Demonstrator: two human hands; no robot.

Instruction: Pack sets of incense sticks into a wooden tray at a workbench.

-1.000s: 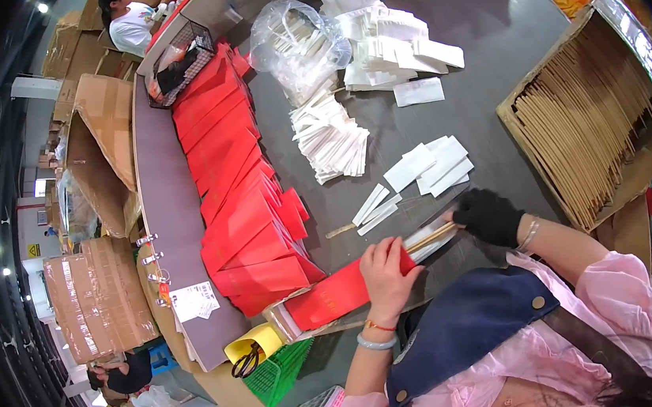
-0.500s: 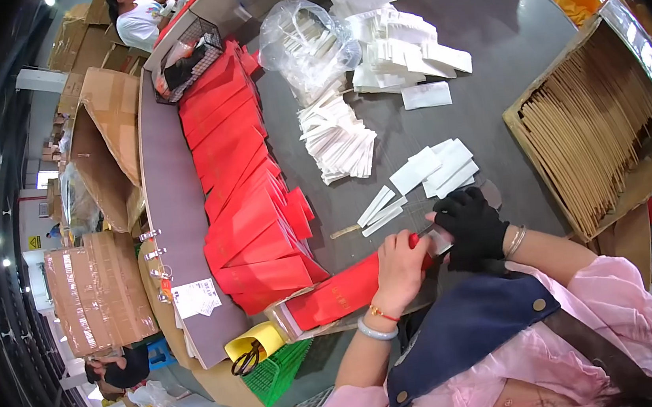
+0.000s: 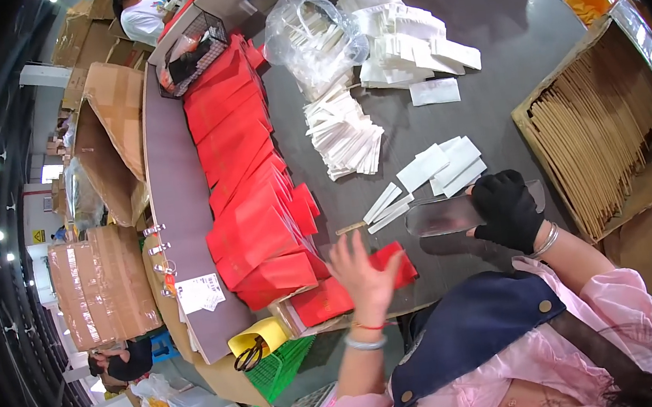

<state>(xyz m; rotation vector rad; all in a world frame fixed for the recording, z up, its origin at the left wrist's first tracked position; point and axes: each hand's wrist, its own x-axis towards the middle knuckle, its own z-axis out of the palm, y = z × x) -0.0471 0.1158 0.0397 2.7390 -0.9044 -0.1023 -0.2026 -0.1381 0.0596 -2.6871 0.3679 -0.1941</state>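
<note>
My left hand [image 3: 364, 275] is open, fingers spread, over a flat red packet [image 3: 321, 306] at the table's near edge. Whether it touches the packet, I cannot tell. Farther right, my right hand [image 3: 508, 212], in a black fingerless glove, is closed on a long see-through strip with rounded ends [image 3: 443, 217]. The glove covers the strip's middle. Just beyond it are white folded slips [image 3: 457, 162] and several narrow white strips [image 3: 383, 204]. A thin tan stick [image 3: 350, 228] lies left of these.
A long row of red packets [image 3: 248, 180] lines the left side. White slip piles [image 3: 344, 134] and a clear bag [image 3: 304, 35] lie farther back. At right stands a carton of brown cardboard pieces [image 3: 600, 123]. A yellow holder with scissors [image 3: 257, 339] hangs at the near left edge.
My left hand has let go of the red packet and opened. My right hand has moved right and away from me with the see-through strip, which now shows at greater length.
</note>
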